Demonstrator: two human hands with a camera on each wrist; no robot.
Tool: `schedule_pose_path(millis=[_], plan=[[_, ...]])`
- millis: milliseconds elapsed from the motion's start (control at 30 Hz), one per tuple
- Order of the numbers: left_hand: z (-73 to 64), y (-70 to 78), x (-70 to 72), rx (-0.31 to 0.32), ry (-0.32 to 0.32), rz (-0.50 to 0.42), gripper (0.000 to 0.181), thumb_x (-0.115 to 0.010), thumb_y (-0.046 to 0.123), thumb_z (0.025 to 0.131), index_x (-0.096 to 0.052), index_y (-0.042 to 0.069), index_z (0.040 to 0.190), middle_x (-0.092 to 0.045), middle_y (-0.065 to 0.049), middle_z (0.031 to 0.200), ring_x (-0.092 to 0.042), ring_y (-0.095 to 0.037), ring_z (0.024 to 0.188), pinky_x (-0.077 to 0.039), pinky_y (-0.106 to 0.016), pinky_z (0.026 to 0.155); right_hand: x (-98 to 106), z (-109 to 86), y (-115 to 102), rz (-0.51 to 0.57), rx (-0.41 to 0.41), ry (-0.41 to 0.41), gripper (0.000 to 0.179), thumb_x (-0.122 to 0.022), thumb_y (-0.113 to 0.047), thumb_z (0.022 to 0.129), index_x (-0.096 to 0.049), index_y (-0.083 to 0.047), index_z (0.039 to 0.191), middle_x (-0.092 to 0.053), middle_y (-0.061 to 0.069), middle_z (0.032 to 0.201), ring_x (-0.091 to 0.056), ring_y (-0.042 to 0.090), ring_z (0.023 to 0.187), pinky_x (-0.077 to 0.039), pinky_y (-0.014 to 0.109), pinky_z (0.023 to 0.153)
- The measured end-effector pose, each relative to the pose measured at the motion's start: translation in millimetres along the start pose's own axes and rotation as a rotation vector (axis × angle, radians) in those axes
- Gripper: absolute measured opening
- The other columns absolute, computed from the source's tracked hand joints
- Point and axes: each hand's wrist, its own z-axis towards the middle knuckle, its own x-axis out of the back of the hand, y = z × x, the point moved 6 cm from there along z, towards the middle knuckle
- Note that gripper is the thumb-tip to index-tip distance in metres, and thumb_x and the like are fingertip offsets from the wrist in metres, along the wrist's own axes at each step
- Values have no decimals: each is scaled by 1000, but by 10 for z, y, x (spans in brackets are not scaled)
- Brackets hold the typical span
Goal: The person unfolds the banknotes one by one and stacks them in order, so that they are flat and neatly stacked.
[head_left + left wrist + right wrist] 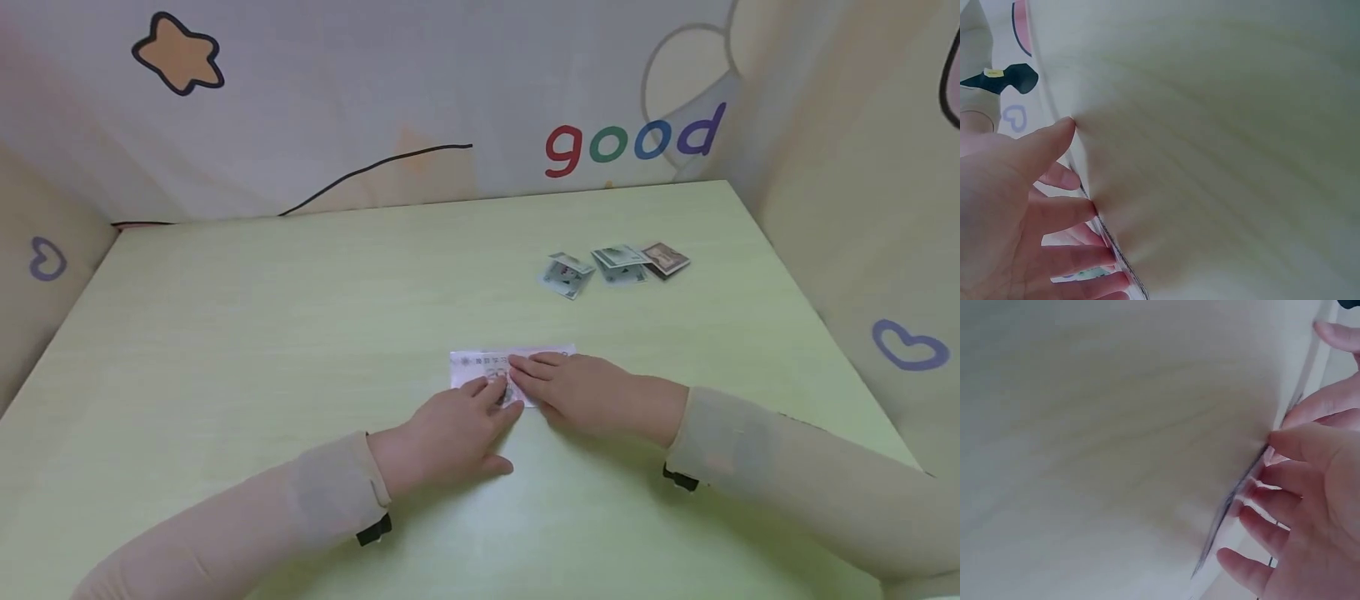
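A pale pinkish-purple banknote (pixel 467 362) with printed characters lies flat on the table, partly covered by both hands. My left hand (pixel 450 433) rests its fingertips on the note's near left part, with the thumb apart on the tabletop. On the right half of the note, the extended fingers of my right hand (pixel 592 392) press down. Only a thin dark edge of the banknote (pixel 1117 250) shows beside the left fingertips in the left wrist view. In the right wrist view the same edge of the banknote (pixel 1221 515) runs along the right fingertips.
Farther back on the right lie a folded green banknote (pixel 566 277), another green one (pixel 619 258) and a brown one (pixel 666 258), the last two touching. The pale green table (pixel 262 333) meets printed cloth walls (pixel 337 83) at the back and sides.
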Motion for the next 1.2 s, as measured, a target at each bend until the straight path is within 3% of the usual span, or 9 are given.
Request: schedule_pose_path(millis=[367,567,700,933,1067,1200], plan=[[0,12,-2,-13,10,26,72,-53,59,86,-44,12,140,-37,-17,143,-41,-31,127,-41,-36,98,49,103,59,80,-102,-91,63,-56,-29,93,-31,-1,144,-26,10,151,-36,31,127,-40,42,99],[17,3,-4,-20,7,16,70,-54,58,86,-46,13,139,-39,-15,141,-43,-30,125,-42,-36,97,49,152,85,59,-140,-118,68,-56,-38,92,-31,-1,144,-25,12,151,-39,32,122,-42,41,95],[35,-48,1,-18,11,-14,64,-57,54,86,-49,16,137,-44,-12,136,-47,-28,119,-46,-36,92,50,174,148,60,-170,-107,73,-58,-43,89,-33,1,143,-25,13,151,-40,31,122,-42,41,96],[66,-123,19,-31,24,-72,53,-56,49,88,-53,21,133,-48,-7,130,-49,-29,107,-51,-36,75,16,107,280,178,-157,-86,77,-59,-45,88,-31,1,143,-22,14,152,-37,32,124,-39,41,98],[70,-149,12,-40,13,-98,54,-56,49,88,-52,21,134,-47,-7,132,-48,-30,110,-51,-36,77,12,25,379,251,-171,-80,72,-58,-43,90,-33,0,143,-25,15,151,-37,33,127,-37,45,100],[60,-184,24,-26,5,-180,53,-58,47,88,-53,19,133,-44,-7,137,-45,-31,118,-47,-39,88,54,-55,492,306,-228,-83,62,-57,-38,92,-40,-2,140,-32,16,147,-37,36,129,-34,49,101]])
